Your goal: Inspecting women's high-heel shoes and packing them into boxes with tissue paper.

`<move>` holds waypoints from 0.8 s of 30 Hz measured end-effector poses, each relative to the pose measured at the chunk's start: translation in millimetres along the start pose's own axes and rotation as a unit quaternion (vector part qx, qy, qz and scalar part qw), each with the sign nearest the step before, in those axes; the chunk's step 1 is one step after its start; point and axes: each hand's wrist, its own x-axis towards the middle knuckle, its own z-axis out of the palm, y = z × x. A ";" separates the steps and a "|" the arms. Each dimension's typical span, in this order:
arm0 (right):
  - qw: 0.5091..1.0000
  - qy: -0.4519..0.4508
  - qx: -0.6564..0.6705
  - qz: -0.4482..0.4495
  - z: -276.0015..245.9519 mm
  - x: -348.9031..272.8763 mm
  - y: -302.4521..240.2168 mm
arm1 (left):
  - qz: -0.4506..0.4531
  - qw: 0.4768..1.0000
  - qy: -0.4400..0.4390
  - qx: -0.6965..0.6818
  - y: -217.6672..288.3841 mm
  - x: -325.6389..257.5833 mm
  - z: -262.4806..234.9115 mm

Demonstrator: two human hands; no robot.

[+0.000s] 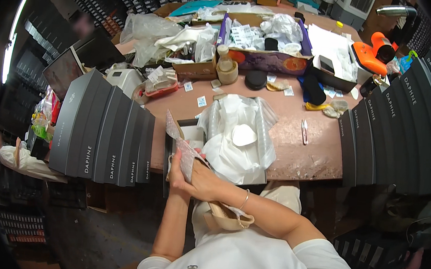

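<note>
Close to my body, both hands are closed around a pale, glittery pointed-toe shoe (187,158). My left hand (176,174) grips its side from the left. My right hand (202,182) wraps over it from the right, hiding much of it. Below my right wrist shows a beige shoe heel part (231,219) with a beaded strap; whether it belongs to the same shoe, I cannot tell. Just beyond my hands lies an open shoe box with white tissue paper (222,150), a white oval piece (244,135) and bubble wrap (265,121).
Stacked dark grey shoe boxes stand at left (80,128) and right (396,124). Small thread snips (304,132) lie on the pinkish table (316,156). Farther back are a purple carton (263,62), a black round tin (255,80) and an orange tape dispenser (370,57).
</note>
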 end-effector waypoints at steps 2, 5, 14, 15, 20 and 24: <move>0.999 0.004 0.050 -0.016 3.1 -0.9 2.0 | 0.005 1.000 0.010 0.012 -3.5 -3.2 -3.6; 0.995 0.024 0.096 -0.024 9.4 2.2 4.9 | 0.022 0.999 0.018 0.033 -13.4 2.5 -8.1; 0.847 -0.327 0.325 0.266 -76.8 -67.6 38.6 | -0.059 0.996 -0.046 -0.057 -22.3 14.9 -24.3; 0.922 -0.233 0.182 0.251 -91.0 -66.8 31.4 | -0.040 0.993 -0.070 -0.082 -14.3 17.3 -22.1; 0.844 0.086 -0.529 0.031 -120.2 -53.7 115.1 | -0.103 0.960 -0.152 -0.213 -31.6 7.8 -2.2; 0.962 0.180 -0.145 0.144 -124.7 -60.7 90.1 | -0.081 0.978 -0.053 -0.184 -38.7 -2.4 -8.0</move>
